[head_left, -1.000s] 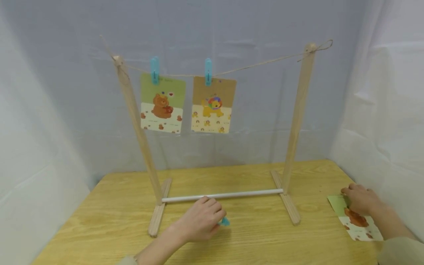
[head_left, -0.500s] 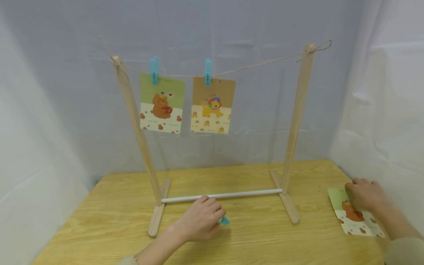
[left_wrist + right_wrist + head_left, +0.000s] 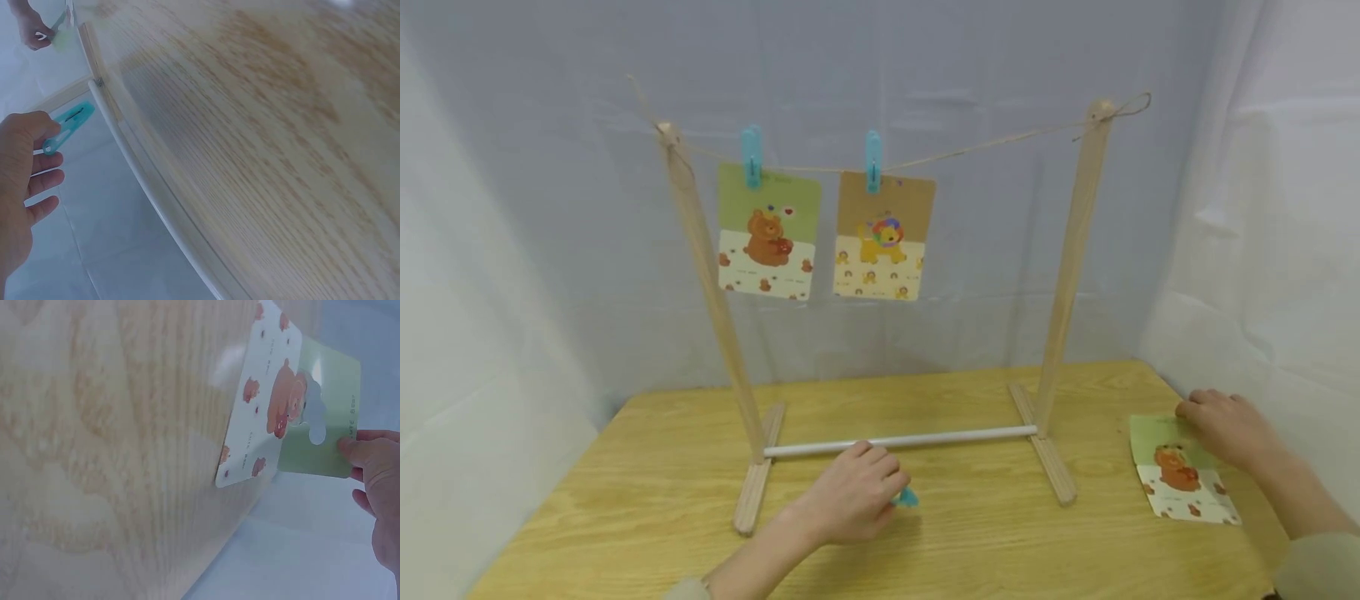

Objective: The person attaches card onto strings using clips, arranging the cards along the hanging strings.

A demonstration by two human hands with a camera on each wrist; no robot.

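Note:
My left hand (image 3: 857, 496) is low in front of the wooden stand, pinching a light-blue plastic clothespin (image 3: 70, 125) between thumb and index finger; its other fingers are loosely bent. At the right side of the table, my right hand (image 3: 1228, 429) pinches the upper right corner of a green-and-white bear card (image 3: 1176, 479). This card tilts up toward the hand, its lower edge close to the tabletop. Two cards hang from the twine (image 3: 970, 152): a green bear card (image 3: 767, 242) and a tan lion card (image 3: 882, 242), each under a blue clothespin (image 3: 873, 162).
Two wooden posts (image 3: 1071, 275) on flat feet (image 3: 1054, 471) hold up the twine, joined low down by a white rod (image 3: 955, 439). The stand is on a wood-grain table (image 3: 985, 533). Pale sheeting (image 3: 1247, 250) surrounds the back and sides.
My right hand has shifted slightly back and raised the upper part of the bear card, which has moved left and away from me. The left hand stays put with its clothespin.

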